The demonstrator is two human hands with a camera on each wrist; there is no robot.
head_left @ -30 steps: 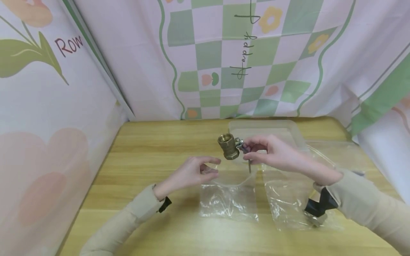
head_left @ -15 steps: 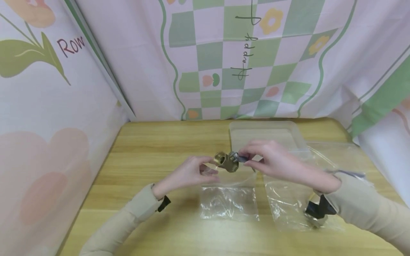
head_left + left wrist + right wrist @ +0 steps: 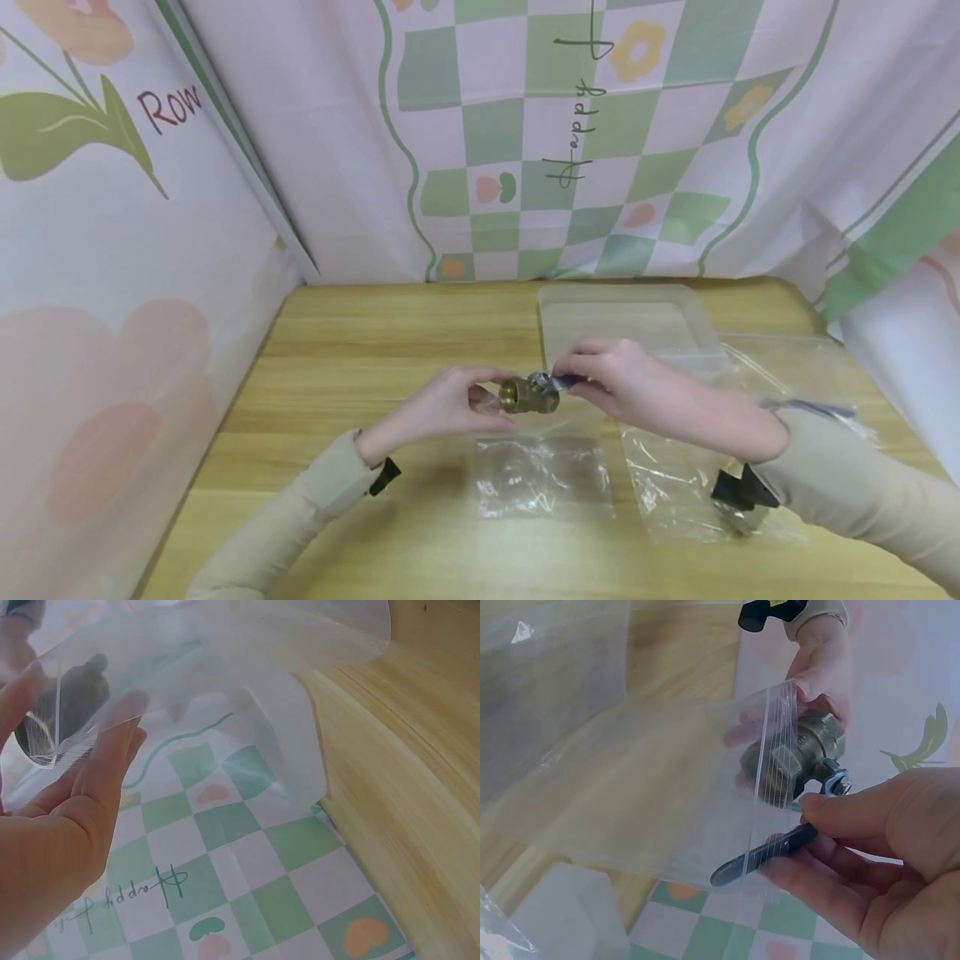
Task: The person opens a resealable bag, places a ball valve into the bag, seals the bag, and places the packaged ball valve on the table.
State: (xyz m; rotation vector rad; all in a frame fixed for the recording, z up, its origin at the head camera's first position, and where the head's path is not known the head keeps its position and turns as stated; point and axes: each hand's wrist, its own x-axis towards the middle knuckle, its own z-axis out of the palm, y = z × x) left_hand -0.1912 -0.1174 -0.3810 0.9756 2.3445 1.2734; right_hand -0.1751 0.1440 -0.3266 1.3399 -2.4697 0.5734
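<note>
A brass ball valve (image 3: 528, 396) with a dark lever handle (image 3: 763, 856) is held above the table. My right hand (image 3: 626, 377) pinches the valve by that handle, between thumb and fingers. The left hand (image 3: 450, 408) holds the mouth edge of a clear zip bag (image 3: 543, 479), its thumb and fingers spread around the opening. In the right wrist view, the valve body (image 3: 819, 739) lies at the bag's zip edge, partly behind the film. Left-hand fingers also show through the film. How far the valve is inside cannot be told.
A translucent plastic tray (image 3: 622, 296) stands at the back of the wooden table (image 3: 360, 333). Beneath my right forearm lies a larger clear bag (image 3: 675, 492), with a metal piece (image 3: 742, 521) near its front. Patterned curtains (image 3: 495, 125) border the back and sides.
The right hand has brought the valve down and turned it from upright to lying sideways, its end now by the left fingers at the bag mouth. The left hand has barely moved.
</note>
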